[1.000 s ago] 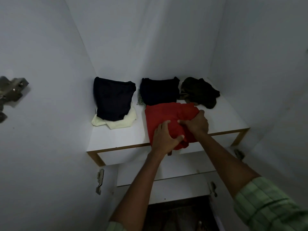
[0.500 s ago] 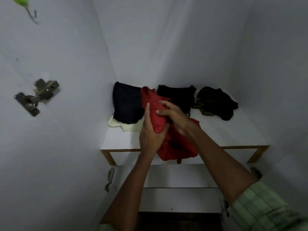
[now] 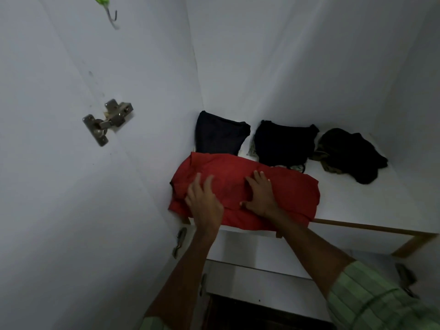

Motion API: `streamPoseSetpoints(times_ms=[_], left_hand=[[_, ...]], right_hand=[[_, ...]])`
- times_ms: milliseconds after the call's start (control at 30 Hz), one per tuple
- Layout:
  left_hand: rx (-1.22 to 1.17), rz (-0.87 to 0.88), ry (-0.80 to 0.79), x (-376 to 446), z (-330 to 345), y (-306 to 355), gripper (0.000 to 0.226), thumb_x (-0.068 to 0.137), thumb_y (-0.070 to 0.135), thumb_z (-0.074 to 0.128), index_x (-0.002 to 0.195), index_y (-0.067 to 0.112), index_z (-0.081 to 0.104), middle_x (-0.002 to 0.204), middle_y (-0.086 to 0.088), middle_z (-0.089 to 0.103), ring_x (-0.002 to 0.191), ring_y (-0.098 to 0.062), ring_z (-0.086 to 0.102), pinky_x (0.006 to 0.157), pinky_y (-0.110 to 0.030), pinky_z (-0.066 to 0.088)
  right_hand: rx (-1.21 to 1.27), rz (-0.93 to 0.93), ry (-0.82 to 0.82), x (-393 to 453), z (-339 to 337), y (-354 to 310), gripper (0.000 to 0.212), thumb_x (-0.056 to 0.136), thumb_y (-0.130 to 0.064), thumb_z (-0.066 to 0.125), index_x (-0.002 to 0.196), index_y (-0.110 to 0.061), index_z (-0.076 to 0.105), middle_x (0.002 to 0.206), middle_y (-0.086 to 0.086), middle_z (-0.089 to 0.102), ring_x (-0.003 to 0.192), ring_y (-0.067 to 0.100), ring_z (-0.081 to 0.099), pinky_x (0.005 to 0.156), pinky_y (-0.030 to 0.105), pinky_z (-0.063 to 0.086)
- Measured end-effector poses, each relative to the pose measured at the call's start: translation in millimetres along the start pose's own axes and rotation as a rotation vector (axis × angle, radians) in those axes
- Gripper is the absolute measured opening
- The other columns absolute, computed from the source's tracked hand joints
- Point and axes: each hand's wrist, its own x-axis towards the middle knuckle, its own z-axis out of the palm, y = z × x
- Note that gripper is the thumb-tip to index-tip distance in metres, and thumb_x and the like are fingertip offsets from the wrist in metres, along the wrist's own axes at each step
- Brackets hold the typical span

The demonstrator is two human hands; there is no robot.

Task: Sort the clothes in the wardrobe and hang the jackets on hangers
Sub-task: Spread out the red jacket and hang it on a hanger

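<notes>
Your left hand (image 3: 204, 203) and right hand (image 3: 260, 195) lie flat on the red cloth (image 3: 290, 194) on the shelf (image 3: 357, 206), fingers (image 3: 258, 175) spread wide, holding nothing.

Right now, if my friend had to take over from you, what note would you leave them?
Left hand: open, flat on the left part of the red garment.
Right hand: open, pressing on its middle.
The red garment lies spread along the front of the white shelf, its front edge hanging slightly over.
Behind it: a folded dark garment at the left wall, a black garment in the middle, a crumpled dark olive garment on the right.
A green hanger hook shows up top.
Done: three piles placed at the back.
Left: finish folding the red one; no jacket is on a hanger in view.
</notes>
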Motion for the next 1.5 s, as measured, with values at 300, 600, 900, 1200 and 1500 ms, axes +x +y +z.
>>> streamPoseSetpoints(times_ms=[300, 600, 900, 1200, 1500], left_hand=[[-0.669, 0.178, -0.528, -7.8, 65.9, 85.4, 0.059, 0.087, -0.003, 0.047, 0.142, 0.018, 0.049, 0.140, 0.000, 0.056, 0.128, -0.012, 0.055, 0.111, -0.036, 0.046], [-0.367, 0.004, -0.665, 7.6, 86.7, 97.9, 0.102, 0.079, 0.066, 0.072, 0.159, 0.019, 0.028, 0.159, -0.009, 0.036, 0.146, -0.028, 0.036, 0.122, -0.048, 0.028], [-0.303, 0.138, -0.716, -0.1, 99.3, 90.4, 0.113, 0.072, 0.070, 0.069, 0.161, 0.042, 0.005, 0.158, -0.006, 0.041, 0.142, -0.031, 0.040, 0.117, -0.045, 0.024], [-0.254, 0.137, -0.709, 0.6, 98.0, 93.0, 0.121, 0.072, 0.065, 0.076, 0.163, 0.031, 0.003, 0.166, -0.011, 0.024, 0.150, -0.035, 0.027, 0.121, -0.049, 0.019], [-0.460, 0.046, -0.519, 5.0, 63.2, 105.2, 0.131, 0.056, 0.095, 0.062, 0.159, 0.028, 0.019, 0.164, -0.005, 0.030, 0.150, -0.029, 0.028, 0.120, -0.053, 0.028]], right_hand=[[0.347, 0.073, 0.062, -16.9, -42.7, 34.3, 0.053, 0.090, -0.001, 0.062, 0.142, -0.006, 0.051, 0.163, 0.011, 0.032, 0.155, 0.022, 0.019, 0.121, 0.031, 0.019], [0.318, 0.142, 0.386, -55.7, -33.3, 65.3, 0.076, 0.077, -0.019, 0.073, 0.148, -0.014, 0.047, 0.166, 0.009, 0.024, 0.152, 0.022, 0.024, 0.121, 0.040, 0.030], [0.360, 0.656, 0.384, -72.3, -43.7, 92.8, 0.142, 0.049, -0.061, 0.093, 0.159, -0.025, 0.011, 0.162, 0.014, 0.023, 0.147, 0.037, 0.026, 0.117, 0.055, 0.027], [0.611, 0.703, 0.680, -62.4, -87.8, 88.7, 0.024, 0.083, -0.018, 0.080, 0.105, -0.011, 0.072, 0.106, 0.005, 0.073, 0.099, 0.024, 0.070, 0.089, 0.032, 0.054], [0.690, 0.112, 0.719, -27.5, -128.4, -11.7, 0.015, 0.088, -0.005, 0.072, 0.092, -0.019, 0.071, 0.095, -0.008, 0.069, 0.091, 0.004, 0.064, 0.088, 0.022, 0.050]])
